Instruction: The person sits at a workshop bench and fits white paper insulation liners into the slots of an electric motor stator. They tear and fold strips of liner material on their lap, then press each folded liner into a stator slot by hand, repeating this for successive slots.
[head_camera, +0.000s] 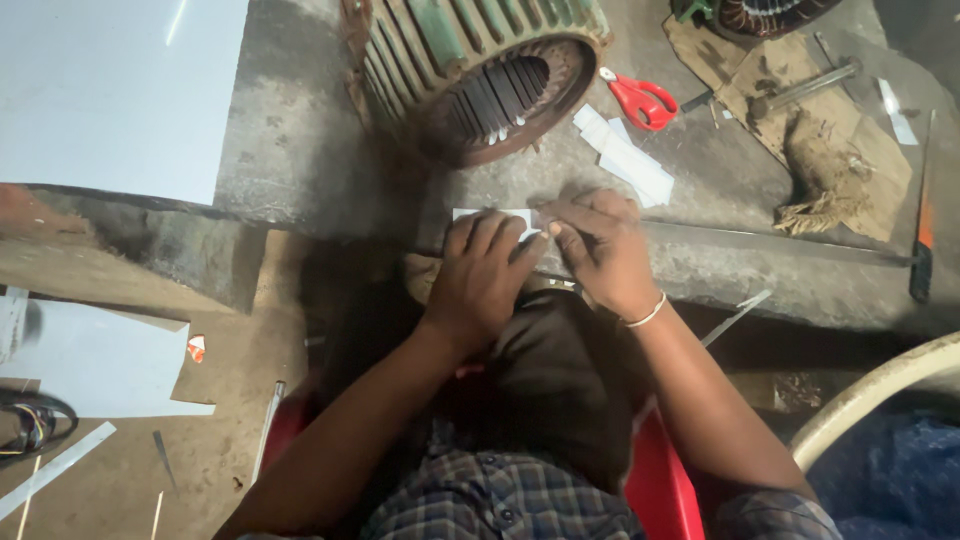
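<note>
My left hand (482, 275) and my right hand (600, 250) meet at the edge of a concrete slab (300, 150), both pressing on a small white paper strip (495, 214) that lies flat there. Fingers of both hands cover most of the strip; only its left end and a bit between the hands show. Just beyond the hands stands a large finned motor stator (470, 70) with slotted core. A small stack of white paper strips (625, 160) lies to the right of it.
Red-handled scissors (640, 98) lie by the stator. Brown cardboard (800, 90) with a metal tool and a jute wad sits at far right, near a dark orange-banded tool (922, 240). White sheets (110, 90) lie left. A red seat (660, 490) is under me.
</note>
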